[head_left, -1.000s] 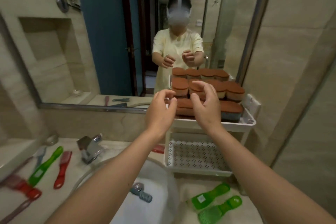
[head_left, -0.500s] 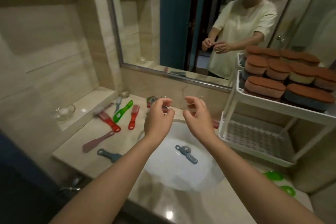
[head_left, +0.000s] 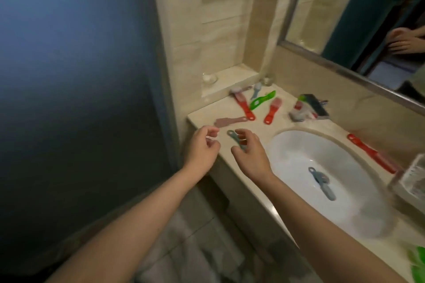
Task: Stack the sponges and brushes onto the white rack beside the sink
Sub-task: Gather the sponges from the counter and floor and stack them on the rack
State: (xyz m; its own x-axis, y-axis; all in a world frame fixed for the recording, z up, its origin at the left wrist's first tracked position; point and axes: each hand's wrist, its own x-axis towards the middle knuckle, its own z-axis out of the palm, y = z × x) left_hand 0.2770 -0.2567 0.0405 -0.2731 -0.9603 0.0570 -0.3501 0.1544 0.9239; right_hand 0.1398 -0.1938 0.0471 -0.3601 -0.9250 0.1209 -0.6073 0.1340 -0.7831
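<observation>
Several brushes lie on the beige counter [head_left: 250,126] left of the sink: a teal brush [head_left: 232,136] partly under my right hand [head_left: 250,153], a mauve brush [head_left: 230,121], two red brushes [head_left: 243,105] [head_left: 271,110], a green brush [head_left: 262,99] and a pale blue brush [head_left: 256,89]. Another blue brush [head_left: 320,182] lies in the white basin [head_left: 299,158]. A long red brush [head_left: 370,153] lies behind the basin. My left hand [head_left: 203,147] hovers at the counter's left corner, fingers loosely curled, holding nothing. A corner of the white rack [head_left: 414,179] shows at the right edge.
The chrome tap [head_left: 308,108] stands behind the basin. A small glass [head_left: 209,79] sits on the tiled ledge. A dark blue wall [head_left: 80,76] fills the left. A mirror [head_left: 368,18] hangs above. Something green [head_left: 418,259] lies at the bottom right.
My view has swung left and down, away from the rack with sponges. Both hands have moved from above the basin to the counter's left corner, over the teal brush.
</observation>
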